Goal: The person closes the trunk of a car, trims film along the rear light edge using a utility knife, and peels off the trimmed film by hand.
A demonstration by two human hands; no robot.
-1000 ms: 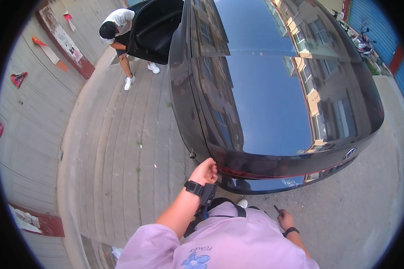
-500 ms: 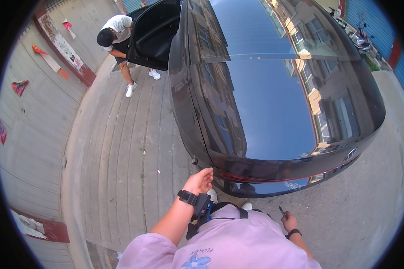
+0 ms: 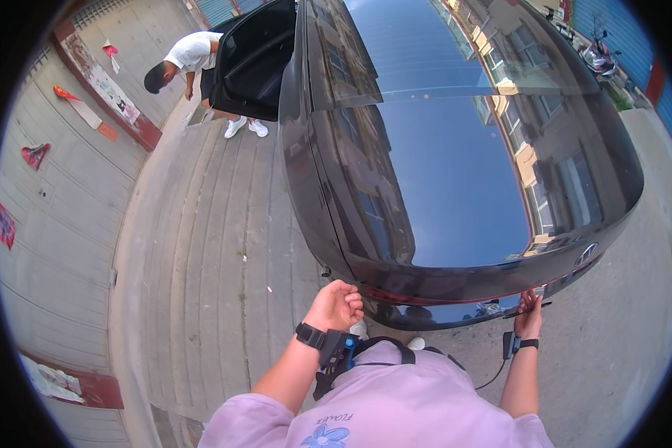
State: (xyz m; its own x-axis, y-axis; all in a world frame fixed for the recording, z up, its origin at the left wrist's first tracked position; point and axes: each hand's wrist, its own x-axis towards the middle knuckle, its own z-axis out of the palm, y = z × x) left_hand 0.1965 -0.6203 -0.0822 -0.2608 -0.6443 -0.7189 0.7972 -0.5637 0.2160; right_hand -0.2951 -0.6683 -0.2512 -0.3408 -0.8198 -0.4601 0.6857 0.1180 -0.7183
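The glossy dark car [image 3: 455, 179] stands before me, its trunk lid and rear window mirroring sky and buildings. Close by the left corner of its rear bumper is my left hand [image 3: 336, 305], fingers curled in with nothing visible in them. At the lower edge of the car's rear, right of the middle, I have my right hand [image 3: 529, 319] raised with fingers up. It grips a slim dark stick-like object [image 3: 546, 304], whose kind I cannot make out. Whether the right fingertips touch the car cannot be told. A dark device is strapped at each wrist.
A person [image 3: 194, 56] in a white top bends beside the car's open left door [image 3: 252, 63]. Grey shutter doors [image 3: 75, 201] line the left side. A motorbike [image 3: 599, 60] stands at the far right by blue shutters. Ridged concrete [image 3: 201, 261] runs along the left.
My right hand has risen from beside my hip to the car's rear, carrying the slim object. My left hand has shifted slightly. The other person has bent lower, closer behind the door.
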